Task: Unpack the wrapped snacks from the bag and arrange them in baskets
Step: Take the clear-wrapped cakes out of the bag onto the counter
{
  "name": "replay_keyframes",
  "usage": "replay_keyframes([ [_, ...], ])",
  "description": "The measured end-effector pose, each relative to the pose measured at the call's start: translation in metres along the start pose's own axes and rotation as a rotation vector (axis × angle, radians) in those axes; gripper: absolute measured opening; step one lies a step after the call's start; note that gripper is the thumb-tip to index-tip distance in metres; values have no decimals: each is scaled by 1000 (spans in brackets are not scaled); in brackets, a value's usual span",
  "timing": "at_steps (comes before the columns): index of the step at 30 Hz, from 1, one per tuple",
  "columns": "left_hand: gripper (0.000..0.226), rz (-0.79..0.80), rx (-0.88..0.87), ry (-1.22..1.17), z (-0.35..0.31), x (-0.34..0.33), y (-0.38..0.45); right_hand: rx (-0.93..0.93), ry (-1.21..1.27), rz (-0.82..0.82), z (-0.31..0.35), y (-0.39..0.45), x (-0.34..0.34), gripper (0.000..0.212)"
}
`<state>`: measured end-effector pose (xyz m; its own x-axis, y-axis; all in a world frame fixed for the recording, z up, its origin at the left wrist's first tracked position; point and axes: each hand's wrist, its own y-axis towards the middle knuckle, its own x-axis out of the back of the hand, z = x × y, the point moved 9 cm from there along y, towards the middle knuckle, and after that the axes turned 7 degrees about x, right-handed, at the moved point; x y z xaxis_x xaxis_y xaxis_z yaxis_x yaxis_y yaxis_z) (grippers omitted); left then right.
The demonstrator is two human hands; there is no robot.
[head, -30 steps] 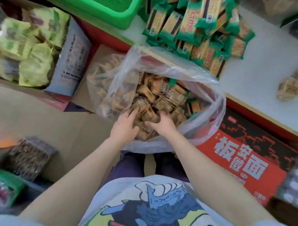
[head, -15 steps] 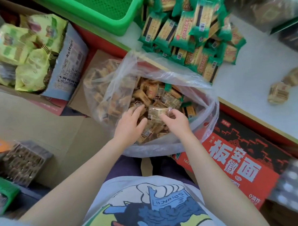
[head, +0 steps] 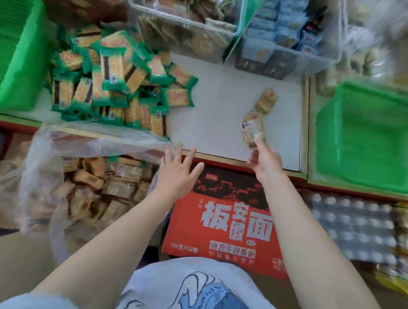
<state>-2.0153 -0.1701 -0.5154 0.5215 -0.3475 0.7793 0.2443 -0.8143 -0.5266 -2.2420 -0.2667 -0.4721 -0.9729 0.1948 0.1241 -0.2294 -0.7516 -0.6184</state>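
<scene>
Both hands had come up out of the clear plastic bag (head: 60,173), which half a second before they were rummaging in; it sat low on the left, well stocked with brown wrapped snacks (head: 111,180). Left hand (head: 176,173) hung empty with fingers spread above the red carton (head: 224,223), while the right hand (head: 265,161) pinched one wrapped snack (head: 252,132) over the white surface (head: 219,103), near two loose ones (head: 264,100). Judging by this, one more piece was leaving the bag, with the green basket (head: 369,134) further right its likely home.
</scene>
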Motion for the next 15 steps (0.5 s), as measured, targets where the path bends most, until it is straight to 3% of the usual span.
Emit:
replay_keyframes([
  [4,65,18,17,74,1,-11,7,-51,262,41,-2,43,12,29],
  [7,66,20,8,106,1,-15,7,-92,306,53,-13,50,14,31],
  [10,68,41,8,143,0,-21,9,-68,216,76,-23,31,6,22],
  [13,65,59,-21,43,-5,-8,6,-9,47,252,-27,-14,-32,15],
  [15,62,-64,-52,-118,9,17,-9,13,-70,390,-33,-49,-68,16],
])
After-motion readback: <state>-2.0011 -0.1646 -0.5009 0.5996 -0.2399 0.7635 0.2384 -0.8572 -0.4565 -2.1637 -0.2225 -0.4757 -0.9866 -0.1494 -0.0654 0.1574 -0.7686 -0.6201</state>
